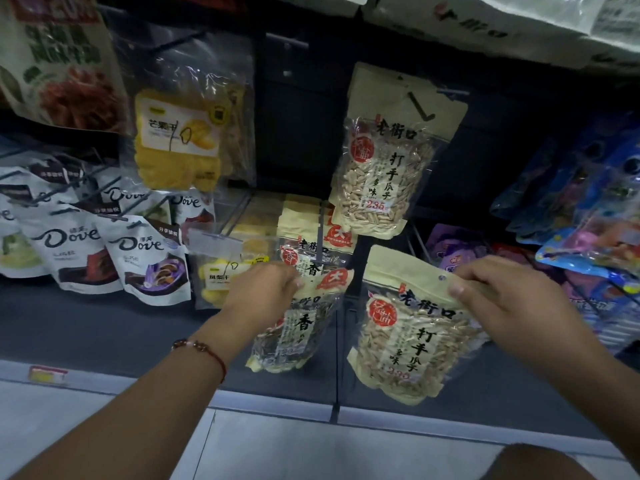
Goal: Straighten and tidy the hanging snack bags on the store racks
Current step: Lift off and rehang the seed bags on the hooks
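Fingers (460, 289) of your right hand (512, 299) pinch the pale seed bag (408, 341) at centre right; your left hand (266, 292) grips the dark seed bag (298, 327) beside it.

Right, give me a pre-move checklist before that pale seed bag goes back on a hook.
1. Right hand grip on the pale seed bag, pinching its top edge: ok.
2. Hang hole uncovered by fingers: ok.
3. Bag level: not ok, it tilts.
4. Target hook visible and free: cannot tell, none shows clearly behind the bag.
5. Left hand steadying the dark seed bag beside it: ok, it holds the top.
6. Matching bag above hanging straight on its hook: not ok, slightly skewed.
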`<move>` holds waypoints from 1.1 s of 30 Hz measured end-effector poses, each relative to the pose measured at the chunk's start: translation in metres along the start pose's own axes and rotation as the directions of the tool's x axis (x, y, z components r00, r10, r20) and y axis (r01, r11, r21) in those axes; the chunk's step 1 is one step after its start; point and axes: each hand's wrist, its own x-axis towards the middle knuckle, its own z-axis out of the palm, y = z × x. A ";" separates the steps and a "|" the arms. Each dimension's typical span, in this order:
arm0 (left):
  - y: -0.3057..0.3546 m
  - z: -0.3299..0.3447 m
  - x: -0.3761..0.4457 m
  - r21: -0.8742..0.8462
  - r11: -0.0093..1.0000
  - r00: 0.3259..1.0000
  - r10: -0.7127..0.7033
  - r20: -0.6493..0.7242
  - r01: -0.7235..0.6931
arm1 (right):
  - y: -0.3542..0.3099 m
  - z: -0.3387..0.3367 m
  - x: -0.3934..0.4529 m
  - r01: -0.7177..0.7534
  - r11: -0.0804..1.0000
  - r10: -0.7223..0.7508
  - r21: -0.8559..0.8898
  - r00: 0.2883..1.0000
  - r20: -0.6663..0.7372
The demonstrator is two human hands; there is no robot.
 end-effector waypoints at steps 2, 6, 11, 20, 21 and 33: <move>0.001 0.005 0.007 -0.035 0.999 1.000 0.001 0.017 0.000 | 0.002 0.006 -0.001 -0.005 1.000 0.005 0.008 1.000 0.019; 0.007 0.009 0.018 -0.067 0.998 1.000 0.004 -0.004 -0.004 | 0.007 0.019 -0.001 -0.017 0.998 0.014 0.054 0.999 0.047; 0.006 0.009 0.030 -0.181 0.977 0.993 -0.116 -0.017 0.111 | 0.013 0.035 0.002 -0.003 0.993 -0.005 0.119 0.998 0.065; 0.003 0.017 0.038 -0.072 0.983 0.986 -0.168 0.013 0.168 | 0.024 0.058 0.012 -0.007 0.989 -0.005 0.150 0.997 0.082; 0.004 0.018 0.038 -0.060 0.984 0.986 -0.168 0.010 0.168 | 0.025 0.060 0.012 -0.014 0.988 0.000 0.151 0.996 0.091; 0.006 0.023 0.048 0.080 0.986 0.988 -0.140 -0.066 0.145 | 0.024 0.070 0.014 -0.002 0.986 -0.017 0.167 0.993 0.113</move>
